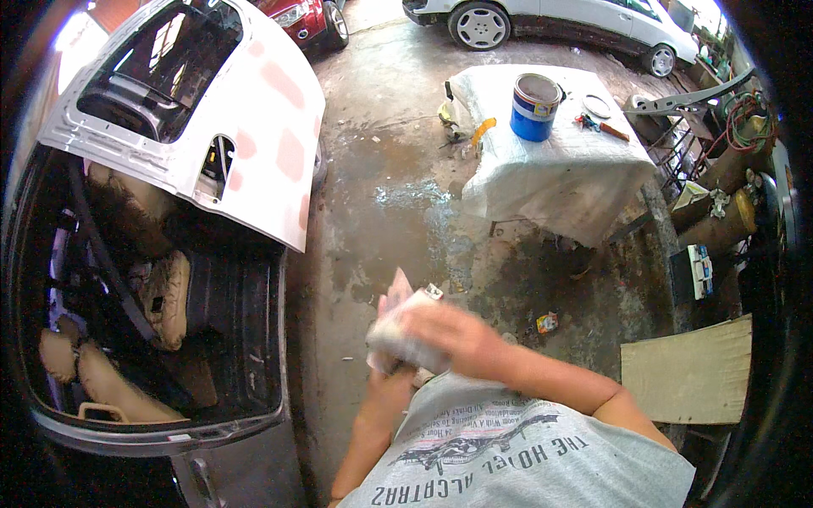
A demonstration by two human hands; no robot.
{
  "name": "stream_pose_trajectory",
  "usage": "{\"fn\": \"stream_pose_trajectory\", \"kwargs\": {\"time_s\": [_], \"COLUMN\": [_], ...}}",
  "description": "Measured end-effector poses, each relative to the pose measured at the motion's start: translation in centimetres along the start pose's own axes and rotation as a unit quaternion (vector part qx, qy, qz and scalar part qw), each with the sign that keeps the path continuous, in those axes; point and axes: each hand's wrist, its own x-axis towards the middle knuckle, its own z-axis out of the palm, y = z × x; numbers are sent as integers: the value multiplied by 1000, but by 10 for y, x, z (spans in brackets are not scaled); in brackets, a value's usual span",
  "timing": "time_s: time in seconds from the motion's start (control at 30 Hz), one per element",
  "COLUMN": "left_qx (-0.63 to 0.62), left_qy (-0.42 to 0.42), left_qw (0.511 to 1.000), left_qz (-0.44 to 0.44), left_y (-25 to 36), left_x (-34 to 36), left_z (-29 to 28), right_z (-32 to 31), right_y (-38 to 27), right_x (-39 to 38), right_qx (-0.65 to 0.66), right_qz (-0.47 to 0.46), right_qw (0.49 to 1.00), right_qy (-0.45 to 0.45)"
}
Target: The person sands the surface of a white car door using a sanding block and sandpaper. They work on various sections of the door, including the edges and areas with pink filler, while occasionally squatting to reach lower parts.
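Note:
My two hands meet in front of my grey shirt, over the floor. My right hand [453, 337] is closed on a whitish-grey, blocky thing [396, 334], smeared by motion, so its kind cannot be made out. Under and behind that thing is my left hand [398, 288]. Its fingers stretch out flat, pointing away from me, and its palm is mostly hidden; the pale thing appears to touch it.
At left stands a car body [284, 339] with exposed seats and a white door panel [271, 110] with pinkish patches. A sheet-covered table [508, 182] bears a blue paint can [532, 123] and a brown-handled tool [614, 132]. A board [686, 372] lies at right; a white car [559, 21] stands behind.

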Motion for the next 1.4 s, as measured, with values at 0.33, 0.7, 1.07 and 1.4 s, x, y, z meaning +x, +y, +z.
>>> {"fn": "stream_pose_trajectory", "kwargs": {"time_s": [0.33, 0.7, 1.07, 1.4], "left_qx": [-291, -181, -225, -491], "left_qy": [113, 104, 58, 280], "left_qw": [928, 973, 965, 767], "left_qz": [-205, -100, -118, -303], "left_y": [28, 21, 26, 35], "left_x": [-15, -24, -17, -25], "left_z": [9, 13, 21, -12], "right_z": [-1, -4, 2, -42], "right_y": [-22, -42, 8, -14], "right_x": [0, 11, 1, -6], "right_qx": [-13, 0, -34, 13], "right_qz": [4, -52, 137, 88], "right_qw": [1000, 998, 986, 990], "right_qy": [-12, -39, 92, 106]}}
